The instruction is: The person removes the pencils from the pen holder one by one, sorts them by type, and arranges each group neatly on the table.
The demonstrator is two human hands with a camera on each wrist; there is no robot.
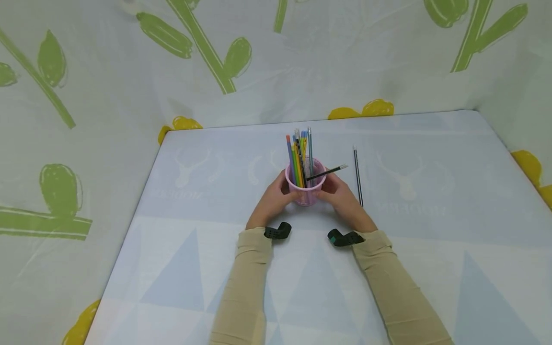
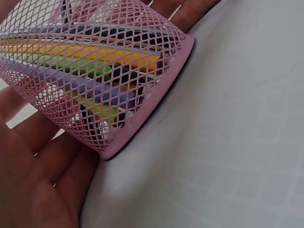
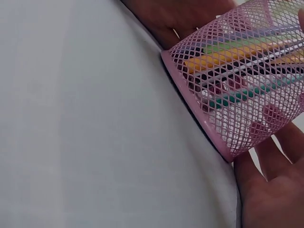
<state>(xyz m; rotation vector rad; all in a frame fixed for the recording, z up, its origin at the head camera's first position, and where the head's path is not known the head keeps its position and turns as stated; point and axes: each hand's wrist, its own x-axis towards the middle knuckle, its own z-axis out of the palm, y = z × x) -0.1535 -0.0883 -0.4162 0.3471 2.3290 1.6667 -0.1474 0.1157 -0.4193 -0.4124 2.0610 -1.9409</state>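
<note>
**Pink mesh cup (image 1: 306, 198) of pencils (image 1: 297, 163) held from both sides**

At the far left, a pale wall sheet (image 1: 108, 86) printed with green leaves and stems hangs beside the table cover (image 1: 207, 191), which carries light blue triangles and faint antlered heads. Yellow printed shapes (image 1: 186, 123) show along the sheet's foot.

Next comes the left sleeve (image 1: 239, 287), beige, with a small black device (image 1: 279, 231) at its cuff. The left hand (image 1: 272, 199) is curved partway closed and grips the cup's left side, its thumb in front; the left wrist view shows its fingers spread along the mesh.

The cup stands upright between the hands, its base at the cover. Yellow, green, purple and black pencils rise from it, most bunched towards its left side, while one black pencil (image 1: 329, 171) leans out over the right rim.

The right hand (image 1: 345, 199) grips the opposite side, likewise half closed, thumb in front and fingers on the mesh. A second black device (image 1: 344, 237) sits at the right sleeve (image 1: 401, 287).

Just beyond the right hand, a loose dark pencil (image 1: 358, 177) lies on the cover, its pale end pointing away from the person.
</note>
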